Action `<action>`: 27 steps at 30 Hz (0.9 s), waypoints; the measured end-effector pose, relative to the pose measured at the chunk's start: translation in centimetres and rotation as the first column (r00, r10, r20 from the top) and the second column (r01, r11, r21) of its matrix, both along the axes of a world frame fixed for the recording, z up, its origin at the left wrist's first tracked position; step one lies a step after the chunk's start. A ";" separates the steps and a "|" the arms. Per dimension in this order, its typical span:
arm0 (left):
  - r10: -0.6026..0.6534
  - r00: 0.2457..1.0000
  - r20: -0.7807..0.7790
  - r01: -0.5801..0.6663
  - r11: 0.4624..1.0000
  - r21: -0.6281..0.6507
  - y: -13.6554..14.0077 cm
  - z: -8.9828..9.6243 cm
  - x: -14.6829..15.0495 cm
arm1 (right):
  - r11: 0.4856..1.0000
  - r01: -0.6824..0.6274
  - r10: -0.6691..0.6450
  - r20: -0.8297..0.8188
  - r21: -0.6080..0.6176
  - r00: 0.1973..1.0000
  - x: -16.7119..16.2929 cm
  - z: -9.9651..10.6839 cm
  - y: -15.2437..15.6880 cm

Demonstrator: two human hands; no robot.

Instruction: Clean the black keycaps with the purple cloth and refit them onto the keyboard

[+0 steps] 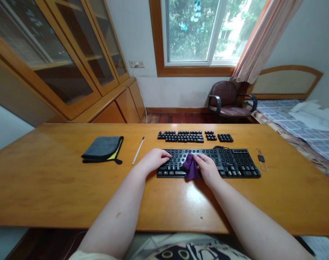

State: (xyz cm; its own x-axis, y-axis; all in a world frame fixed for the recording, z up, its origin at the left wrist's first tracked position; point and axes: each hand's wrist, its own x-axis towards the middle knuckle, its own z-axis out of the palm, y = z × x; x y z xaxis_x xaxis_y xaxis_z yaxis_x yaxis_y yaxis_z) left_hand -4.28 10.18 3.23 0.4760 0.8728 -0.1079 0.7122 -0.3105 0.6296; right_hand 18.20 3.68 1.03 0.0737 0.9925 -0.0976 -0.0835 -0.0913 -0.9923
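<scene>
A black keyboard (pixel 229 164) lies on the desk with most of its keycaps off, showing small dark switches; some caps remain along the front row and at the lower right. My left hand (pixel 155 159) grips the keyboard's left end, fingers curled over its upper surface. In my right hand (pixel 208 169) is a bunched purple cloth (pixel 191 167), pinched between thumb and fingers and touching the middle-left of the keyboard. Loose black keycaps (pixel 184 137) stand in rows behind the keyboard, grouped in blocks like the layout.
A folded grey cloth (pixel 102 147) with a yellow inside lies at the left of the wooden desk (pixel 45 180). Beside it is a thin brush (pixel 138 151). A wire keycap puller (pixel 261 159) lies right of the keyboard. Beyond the desk stands a chair (pixel 226 97).
</scene>
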 end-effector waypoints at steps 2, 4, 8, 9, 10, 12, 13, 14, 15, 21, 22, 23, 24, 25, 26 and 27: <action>-0.006 1.000 -0.006 0.006 1.000 0.006 0.0 0.0 0.0 | 1.000 0.003 -0.003 0.012 0.001 1.000 0.0 0.0 0.0; -0.005 1.000 -0.011 0.005 1.000 0.005 0.0 0.0 0.0 | 1.000 0.005 -0.005 0.027 0.006 1.000 0.0 0.0 0.0; -0.020 1.000 -0.019 0.020 1.000 -0.021 -0.1 0.2 0.1 | 1.000 0.006 -0.006 0.040 0.014 0.999 0.1 0.0 -0.1; -0.027 0.999 -0.027 0.027 0.999 -0.020 -0.1 0.2 0.1 | 1.000 0.007 -0.008 0.043 0.014 0.999 0.1 0.0 -0.1; -0.031 0.999 -0.036 0.031 0.999 -0.011 -0.1 0.2 0.1 | 1.000 0.009 -0.010 0.045 0.013 0.999 0.1 0.0 -0.1; -0.027 0.998 -0.048 0.028 1.000 0.014 -0.1 0.2 0.1 | 1.000 0.009 -0.009 0.046 0.012 0.999 0.1 0.0 -0.1; -0.021 0.998 -0.051 0.023 0.999 0.028 -0.1 0.1 0.1 | 1.000 0.007 -0.007 0.045 0.012 0.999 0.1 -0.1 0.0; -0.017 0.999 -0.051 0.019 0.999 0.038 -0.1 0.1 0.1 | 1.000 0.005 -0.005 0.043 0.012 0.999 0.1 -0.1 0.0; -0.016 0.999 -0.050 0.018 0.999 0.042 -0.1 0.0 0.1 | 1.000 0.004 -0.004 0.040 0.011 0.999 0.1 -0.2 0.0; -0.033 0.997 -0.064 0.035 0.999 0.023 -0.3 0.2 0.2 | 1.000 0.009 -0.009 0.034 0.016 0.999 0.2 -0.4 0.2; -0.033 0.997 -0.065 0.035 0.999 0.024 -0.3 0.3 0.2 | 1.000 0.009 -0.010 0.038 0.017 0.999 0.1 -0.4 0.1; -0.033 0.997 -0.065 0.035 0.999 0.025 -0.3 0.3 0.2 | 1.000 0.011 -0.012 0.043 0.017 0.999 0.1 -0.3 0.1; -0.032 0.998 -0.063 0.034 0.999 0.027 -0.3 0.3 0.2 | 1.000 0.013 -0.014 0.045 0.014 0.999 0.1 -0.3 0.1; -0.032 0.998 -0.061 0.034 0.999 0.029 -0.3 0.3 0.2 | 1.000 0.015 -0.016 0.044 0.011 0.999 0.1 -0.2 0.1; -0.032 0.998 -0.060 0.034 0.999 0.032 -0.3 0.2 0.2 | 1.000 0.018 -0.018 0.043 0.008 0.999 0.1 -0.2 0.1; -0.031 0.998 -0.060 0.034 0.999 0.037 -0.2 0.2 0.2 | 1.000 0.019 -0.019 0.042 0.006 0.999 0.1 -0.1 0.0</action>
